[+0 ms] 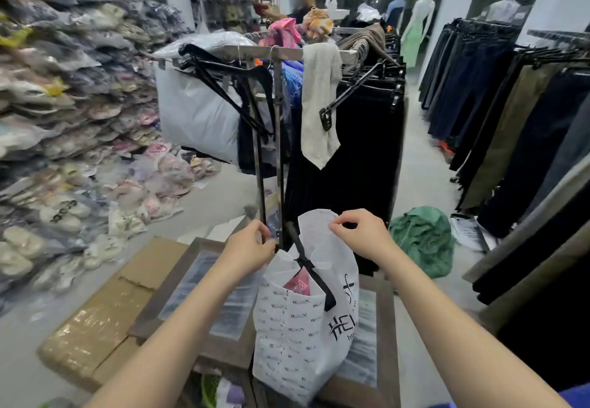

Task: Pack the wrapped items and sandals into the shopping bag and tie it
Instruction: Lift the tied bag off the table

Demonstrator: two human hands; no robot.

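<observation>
Crinkly white shopping bag [303, 321] — pinched hands [252, 241]

A flattened cardboard box [105, 321] lies beside a clothes rack [277, 56]; a green bundle [424, 238] sits on the floor.

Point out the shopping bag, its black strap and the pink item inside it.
shopping bag [297, 337]: head view, on the printed front panel.
black strap [314, 275]: head view, midway along the strap across the bag's mouth.
pink item [298, 281]: head view, on the part showing in the opening.
</observation>
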